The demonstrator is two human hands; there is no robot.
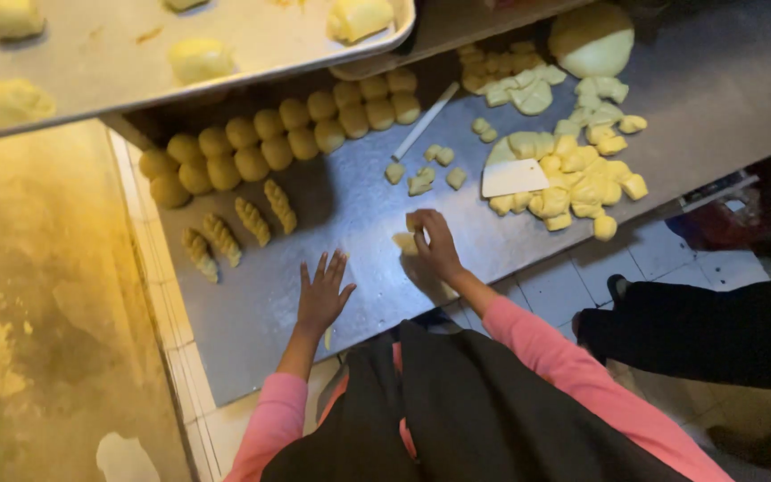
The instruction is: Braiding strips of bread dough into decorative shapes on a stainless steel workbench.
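Observation:
My right hand point(437, 247) pinches a small yellow piece of dough point(410, 223) just above the steel table point(252, 303). A second flat bit of dough point(403, 241) lies right beside its fingers. My left hand point(321, 295) rests flat on the table with fingers spread, holding nothing. Both arms wear pink sleeves over a dark apron.
Two rows of round dough balls point(283, 138) and several twisted dough pieces point(253, 220) lie at the left. Cut dough chunks point(573, 174), a white scraper point(514, 177), a big dough lump point(592, 40) and a knife point(426, 120) are at the right. A tray point(118, 62) overhangs above. Another person's dark leg point(698, 330) stands right.

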